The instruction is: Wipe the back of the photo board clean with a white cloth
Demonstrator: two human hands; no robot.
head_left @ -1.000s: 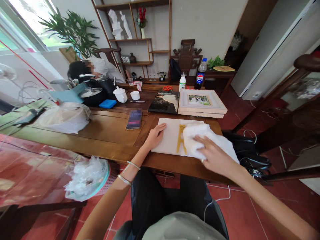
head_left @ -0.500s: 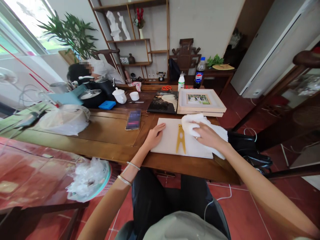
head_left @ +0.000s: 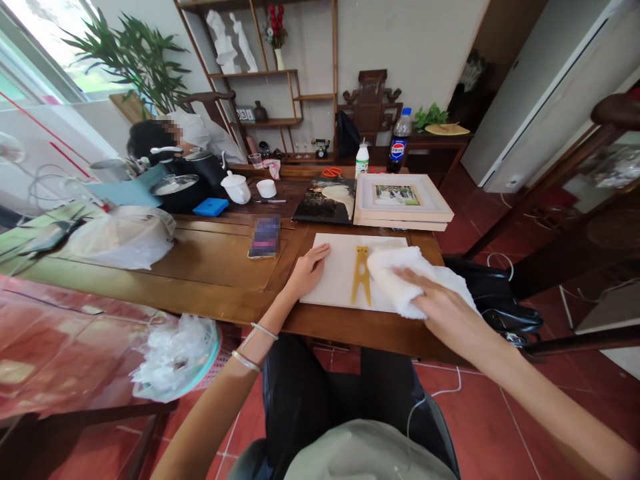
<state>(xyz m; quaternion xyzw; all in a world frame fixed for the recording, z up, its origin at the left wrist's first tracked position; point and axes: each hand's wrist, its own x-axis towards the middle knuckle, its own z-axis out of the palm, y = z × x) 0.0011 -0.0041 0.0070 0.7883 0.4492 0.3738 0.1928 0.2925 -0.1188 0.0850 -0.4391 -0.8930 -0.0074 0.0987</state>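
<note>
Pressing white cloth [head_left: 400, 283], right hand [head_left: 443, 310] flat

left hand [head_left: 309, 269]: flat on the white board's [head_left: 336, 277] left edge
right hand [head_left: 440, 308]: pressing a white cloth [head_left: 400, 280] onto the board
yellow stand piece [head_left: 361, 283]: lying on the board, just beside the cloth
</note>
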